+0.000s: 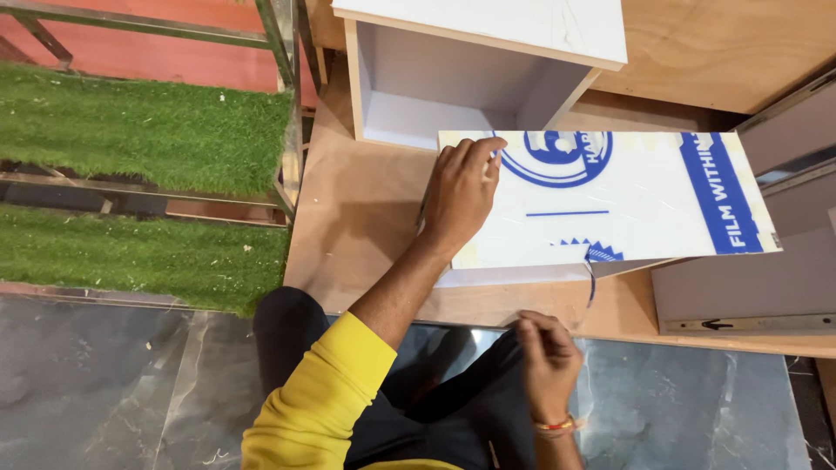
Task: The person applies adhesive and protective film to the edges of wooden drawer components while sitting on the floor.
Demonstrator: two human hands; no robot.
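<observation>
The flat white laminated board with blue print (627,196) lies on the light wooden platform (366,218), just in front of the open white box-shaped cabinet (453,87). The left hand (461,196) presses on the near-left corner of this board, fingers spread and grasping nothing. The right hand (544,352), below the board's near edge, pinches a thin transparent protective film strip (590,278) that curls up from the board.

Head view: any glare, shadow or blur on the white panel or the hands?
Head view: the white panel is brightly lit but its blue print stays sharp; the left hand is crisp and casts a soft shadow on the plywood; the right hand is slightly soft, and the thin film strip it pinches is hard to make out.
</observation>
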